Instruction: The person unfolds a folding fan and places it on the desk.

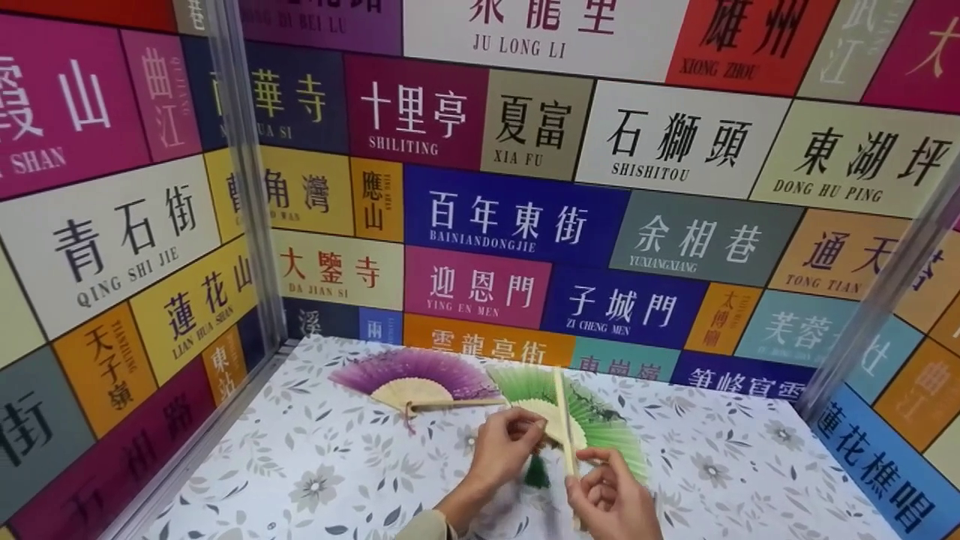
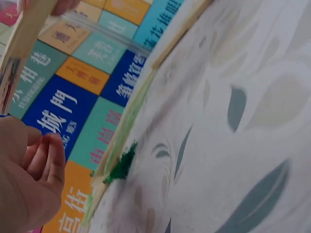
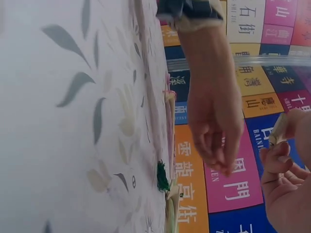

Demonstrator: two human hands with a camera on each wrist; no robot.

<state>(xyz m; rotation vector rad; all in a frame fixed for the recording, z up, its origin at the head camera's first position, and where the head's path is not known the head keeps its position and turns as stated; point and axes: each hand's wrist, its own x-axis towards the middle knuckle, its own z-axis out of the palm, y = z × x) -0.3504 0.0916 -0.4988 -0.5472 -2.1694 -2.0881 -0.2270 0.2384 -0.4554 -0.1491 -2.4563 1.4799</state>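
Observation:
My right hand (image 1: 615, 499) grips a folded hand fan (image 1: 564, 420) by its lower end, its slim pale sticks pointing up and away. In the left wrist view the folded fan (image 2: 26, 36) slants across the upper left corner. My left hand (image 1: 501, 444) hovers beside it over the table, fingers loosely bent; the right wrist view shows nothing in that hand (image 3: 216, 116). Beneath both hands a green fan (image 1: 619, 436) lies spread on the table, partly hidden, with a dark green tassel (image 1: 536, 474). To its left a purple fan (image 1: 450, 371) is spread out.
A white cloth with grey leaves and flowers covers the table (image 1: 315, 487). Colourful panels (image 1: 517, 217) with Chinese lettering stand close behind it and at both sides. Clear upright strips (image 1: 251, 187) run along the corners.

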